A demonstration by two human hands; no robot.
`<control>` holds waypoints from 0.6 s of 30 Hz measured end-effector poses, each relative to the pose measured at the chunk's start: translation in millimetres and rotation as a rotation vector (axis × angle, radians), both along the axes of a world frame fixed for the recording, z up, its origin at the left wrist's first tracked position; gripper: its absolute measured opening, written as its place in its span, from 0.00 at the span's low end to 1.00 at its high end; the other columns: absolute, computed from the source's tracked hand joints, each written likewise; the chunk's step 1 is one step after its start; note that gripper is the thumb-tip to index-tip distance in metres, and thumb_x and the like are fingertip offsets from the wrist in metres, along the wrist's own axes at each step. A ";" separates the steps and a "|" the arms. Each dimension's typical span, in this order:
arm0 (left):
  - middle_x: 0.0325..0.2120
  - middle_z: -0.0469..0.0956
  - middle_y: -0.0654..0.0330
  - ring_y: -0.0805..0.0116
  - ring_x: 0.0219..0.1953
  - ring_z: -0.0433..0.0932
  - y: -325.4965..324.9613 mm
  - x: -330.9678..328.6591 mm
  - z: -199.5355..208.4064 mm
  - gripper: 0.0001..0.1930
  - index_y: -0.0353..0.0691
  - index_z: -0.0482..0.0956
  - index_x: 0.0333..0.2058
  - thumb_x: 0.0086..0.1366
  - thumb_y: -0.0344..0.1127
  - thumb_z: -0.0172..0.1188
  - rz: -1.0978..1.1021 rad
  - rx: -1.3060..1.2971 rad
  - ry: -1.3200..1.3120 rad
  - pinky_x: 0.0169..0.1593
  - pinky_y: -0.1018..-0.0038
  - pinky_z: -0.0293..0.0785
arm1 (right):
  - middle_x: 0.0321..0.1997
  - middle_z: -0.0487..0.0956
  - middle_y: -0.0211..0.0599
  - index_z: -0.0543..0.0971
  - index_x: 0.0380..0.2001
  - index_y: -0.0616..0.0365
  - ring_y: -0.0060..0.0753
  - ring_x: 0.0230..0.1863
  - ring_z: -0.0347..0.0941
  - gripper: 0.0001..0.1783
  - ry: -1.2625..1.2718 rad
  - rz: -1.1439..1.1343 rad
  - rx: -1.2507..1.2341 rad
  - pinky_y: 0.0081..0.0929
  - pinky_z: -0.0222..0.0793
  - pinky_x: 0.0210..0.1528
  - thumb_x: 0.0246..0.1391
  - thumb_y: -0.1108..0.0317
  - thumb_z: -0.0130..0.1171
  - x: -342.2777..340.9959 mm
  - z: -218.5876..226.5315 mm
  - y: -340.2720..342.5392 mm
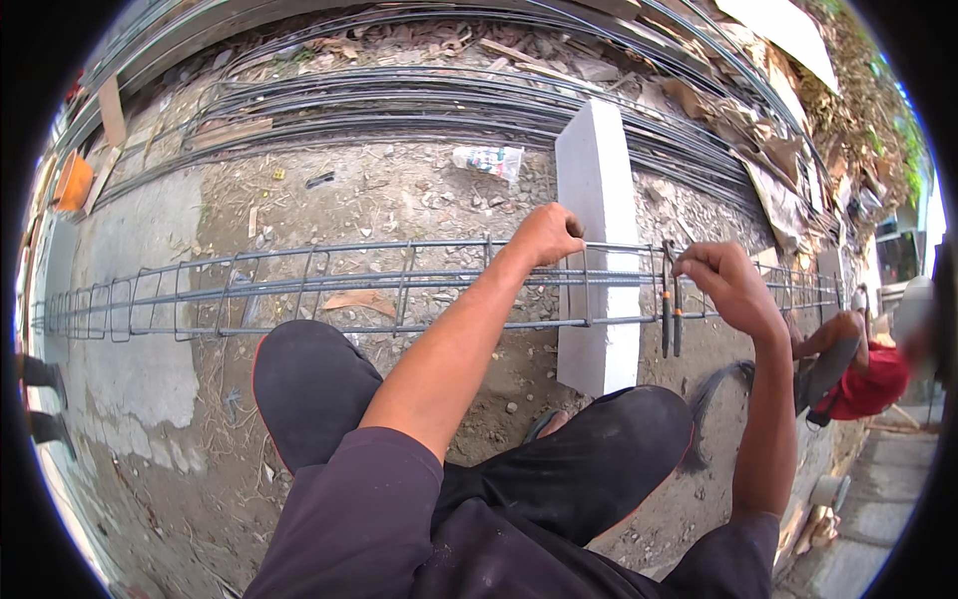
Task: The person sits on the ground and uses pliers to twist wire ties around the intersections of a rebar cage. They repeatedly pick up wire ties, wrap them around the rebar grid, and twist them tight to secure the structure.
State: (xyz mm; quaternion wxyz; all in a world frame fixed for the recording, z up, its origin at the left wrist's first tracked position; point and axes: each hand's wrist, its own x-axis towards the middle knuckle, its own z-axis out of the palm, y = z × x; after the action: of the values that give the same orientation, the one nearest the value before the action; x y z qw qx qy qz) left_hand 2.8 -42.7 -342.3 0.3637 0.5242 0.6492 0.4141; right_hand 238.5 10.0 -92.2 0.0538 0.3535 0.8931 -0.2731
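Observation:
A long rebar cage (449, 280) of steel bars and square stirrups runs left to right in front of me, resting across a white block (599, 359). My left hand (547, 235) is closed at the cage's far upper bar, beside a stirrup above the block; what its fingers pinch is hidden. Just right of the block, pincers (667, 319) with dark and orange handles hang from the same bar, handles toward me. Beside their head my right hand (728, 285) has its fingers bent and pressed together; anything between them is too small to make out.
Several loose steel bars (399, 105) lie lengthwise beyond the cage. A crumpled plastic cup (489, 161) lies on the gravel. Dark tie wire (714, 399) is coiled near my right knee. Another person in a red shirt (870, 384) crouches by the cage's right end. An orange container (73, 183) stands far left.

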 end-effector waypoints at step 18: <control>0.31 0.89 0.54 0.54 0.37 0.88 -2.0 34.1 26.2 0.15 0.46 0.94 0.36 0.55 0.49 0.77 0.329 -0.193 0.118 0.47 0.59 0.81 | 0.61 0.83 0.33 0.85 0.54 0.48 0.35 0.74 0.68 0.17 0.025 0.567 1.312 0.53 0.60 0.76 0.63 0.67 0.59 -111.6 -107.6 83.0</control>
State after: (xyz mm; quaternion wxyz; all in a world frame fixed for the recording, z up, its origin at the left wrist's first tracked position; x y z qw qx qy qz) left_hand 37.0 -44.7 -316.0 0.3010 0.3970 0.7831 0.3722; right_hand 126.9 93.0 -199.8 -0.1112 0.0643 0.9313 0.3408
